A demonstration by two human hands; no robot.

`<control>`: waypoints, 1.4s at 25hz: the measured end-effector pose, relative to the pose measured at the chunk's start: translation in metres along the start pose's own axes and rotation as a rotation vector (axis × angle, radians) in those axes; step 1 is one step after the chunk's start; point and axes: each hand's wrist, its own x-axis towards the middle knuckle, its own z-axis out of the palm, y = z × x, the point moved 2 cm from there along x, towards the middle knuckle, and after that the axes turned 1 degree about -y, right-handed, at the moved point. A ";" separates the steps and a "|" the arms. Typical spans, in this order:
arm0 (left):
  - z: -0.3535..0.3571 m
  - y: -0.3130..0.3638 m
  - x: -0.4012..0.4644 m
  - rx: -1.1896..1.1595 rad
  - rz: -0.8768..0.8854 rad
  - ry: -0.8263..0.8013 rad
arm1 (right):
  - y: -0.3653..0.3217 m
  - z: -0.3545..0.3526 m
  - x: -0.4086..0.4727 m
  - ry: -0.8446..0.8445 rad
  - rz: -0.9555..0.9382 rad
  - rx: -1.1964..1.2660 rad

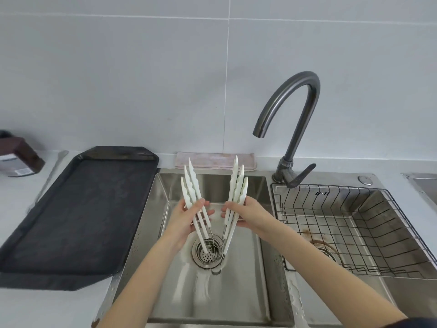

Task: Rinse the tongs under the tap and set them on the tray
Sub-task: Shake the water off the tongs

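Note:
White plastic tongs [192, 183] with wavy edges are spread in a V over the left sink basin [238, 280], their metal hinge ends low above the drain. My left hand [189, 217] grips the left arms and my right hand [248, 215] grips the right arms [237, 183]. The dark curved tap [287, 110] stands behind the sink to the right, its spout off to the right of the tongs; no water runs from it. The black tray [78, 214] lies on the counter left of the sink.
A wire rack [354, 233] sits in the right basin. A folded pinkish cloth [215, 159] lies behind the left basin. A dark brown box [19, 155] stands at the far left. The drain strainer [207, 255] is below the tongs.

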 end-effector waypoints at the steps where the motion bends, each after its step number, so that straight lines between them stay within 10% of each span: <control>1: -0.010 0.007 0.000 0.013 0.007 0.016 | -0.005 0.009 0.003 -0.033 0.003 0.021; 25: -0.249 0.071 0.106 0.527 -0.137 0.325 | -0.049 0.232 0.172 -0.182 0.364 0.208; 35: -0.259 0.065 0.124 0.959 -0.112 0.365 | -0.051 0.224 0.186 -0.102 0.257 -0.502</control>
